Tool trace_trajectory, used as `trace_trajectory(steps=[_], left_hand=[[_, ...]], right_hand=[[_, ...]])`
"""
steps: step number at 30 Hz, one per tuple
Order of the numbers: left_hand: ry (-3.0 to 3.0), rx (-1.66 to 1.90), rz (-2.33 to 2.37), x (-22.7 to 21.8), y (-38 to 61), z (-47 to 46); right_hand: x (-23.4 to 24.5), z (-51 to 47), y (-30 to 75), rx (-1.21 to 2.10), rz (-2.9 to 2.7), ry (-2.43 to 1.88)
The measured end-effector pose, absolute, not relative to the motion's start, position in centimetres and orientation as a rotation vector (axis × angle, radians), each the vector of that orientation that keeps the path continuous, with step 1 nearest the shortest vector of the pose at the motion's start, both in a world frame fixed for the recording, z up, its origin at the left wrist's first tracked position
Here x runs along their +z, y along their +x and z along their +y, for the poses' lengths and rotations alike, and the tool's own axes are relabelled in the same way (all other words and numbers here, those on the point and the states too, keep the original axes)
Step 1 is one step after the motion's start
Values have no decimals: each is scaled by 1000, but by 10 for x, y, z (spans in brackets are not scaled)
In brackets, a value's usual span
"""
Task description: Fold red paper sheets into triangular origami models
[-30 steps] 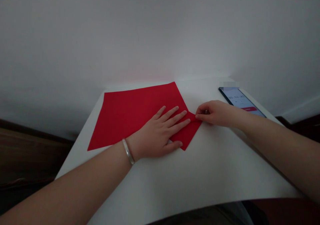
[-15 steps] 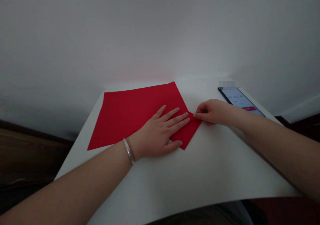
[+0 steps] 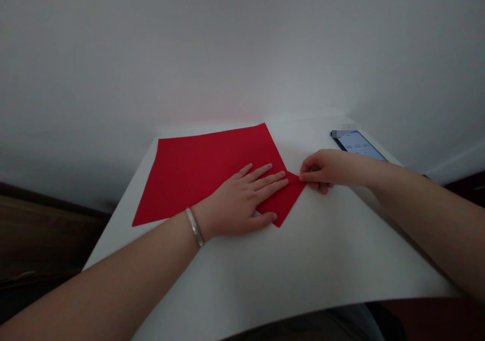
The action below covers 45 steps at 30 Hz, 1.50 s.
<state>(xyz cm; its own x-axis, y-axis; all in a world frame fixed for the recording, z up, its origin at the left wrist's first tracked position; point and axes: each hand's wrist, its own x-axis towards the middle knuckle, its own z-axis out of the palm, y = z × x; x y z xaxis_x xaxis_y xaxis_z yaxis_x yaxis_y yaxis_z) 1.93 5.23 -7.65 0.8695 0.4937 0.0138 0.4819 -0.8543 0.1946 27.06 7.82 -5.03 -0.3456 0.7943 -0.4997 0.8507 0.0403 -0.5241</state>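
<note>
A sheet of red paper [image 3: 197, 172] lies on the white table, its right end folded into a pointed part that juts out to the right. My left hand [image 3: 244, 199] rests flat across the paper near the folded end, fingers spread, hiding part of the folds; a bangle circles that wrist. At the tip of the point, my right hand [image 3: 316, 172] pinches the red paper between thumb and forefinger, the other fingers curled.
Behind my right forearm lies a phone [image 3: 359, 145] with its screen lit, partly covered by the arm. A pale wall [image 3: 242, 53] rises at the back edge of the white table [image 3: 295, 265]. Brown wooden furniture [image 3: 38, 230] stands at the left.
My right hand has shifted slightly right along the fold to the paper's tip, and its forearm now covers more of the phone. My left hand has stayed nearly in place.
</note>
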Motion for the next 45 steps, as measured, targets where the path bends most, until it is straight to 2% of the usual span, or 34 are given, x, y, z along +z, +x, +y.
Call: trace_trajectory(steps=[8,14,19,45], left_hand=[[2850,54,767,-77,18,55],[2854,27,776,-77,20,59],[2871,37,770,-77,21,62],[2836,-10,789,-74,23,61]], right_hand=[[-47,78,276,-1004,2273,1724],[-37,62,268,-350,2781,1617],[-42,54,261,-80,2954,1269],[-40,49,263,158,2696,1351]])
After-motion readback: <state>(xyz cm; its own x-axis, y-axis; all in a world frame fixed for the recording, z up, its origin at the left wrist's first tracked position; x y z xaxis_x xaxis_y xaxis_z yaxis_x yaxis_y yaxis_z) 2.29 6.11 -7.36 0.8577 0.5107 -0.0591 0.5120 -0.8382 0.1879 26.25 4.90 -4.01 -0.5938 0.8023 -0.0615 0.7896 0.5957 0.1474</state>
